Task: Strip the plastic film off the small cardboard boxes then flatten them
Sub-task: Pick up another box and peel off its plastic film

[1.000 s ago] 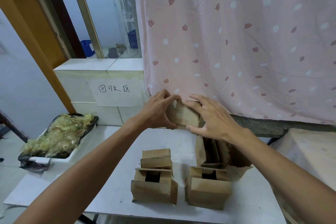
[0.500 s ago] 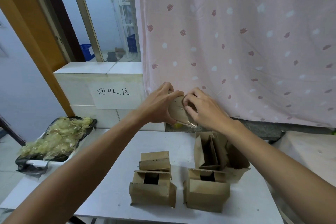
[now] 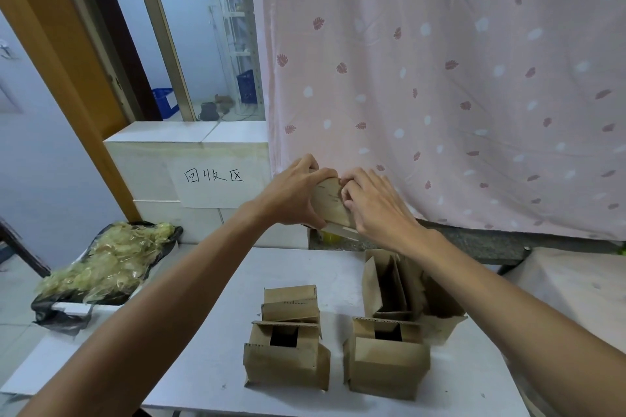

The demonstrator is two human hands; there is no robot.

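Counting the cardboard gives five small boxes: one held box [image 3: 330, 203] in the air and four standing on the white table [image 3: 305, 274]. From the table's middle, the front-left box [image 3: 286, 360] sits at seven o'clock with the rear-left box [image 3: 291, 303] touching behind it. The front-right box [image 3: 386, 364] is at five o'clock, and the rear-right box [image 3: 386, 284] stands open at three o'clock. Whether more cardboard lies beside that one I cannot tell.

One heap of crumpled film [image 3: 108, 261] fills a black-lined tray [image 3: 57, 310] at nine o'clock, and one handwritten paper sign [image 3: 213, 179] hangs at eleven. A pink curtain [image 3: 440, 78] hangs at twelve, right behind the held box. The right forearm crosses over part of the rear-right box.

The left hand [image 3: 291, 200] grips the held box's left end, fingers curled over its top and thumb beneath. The right hand [image 3: 376, 206] covers its right end, fingertips bent tight against the upper edge.
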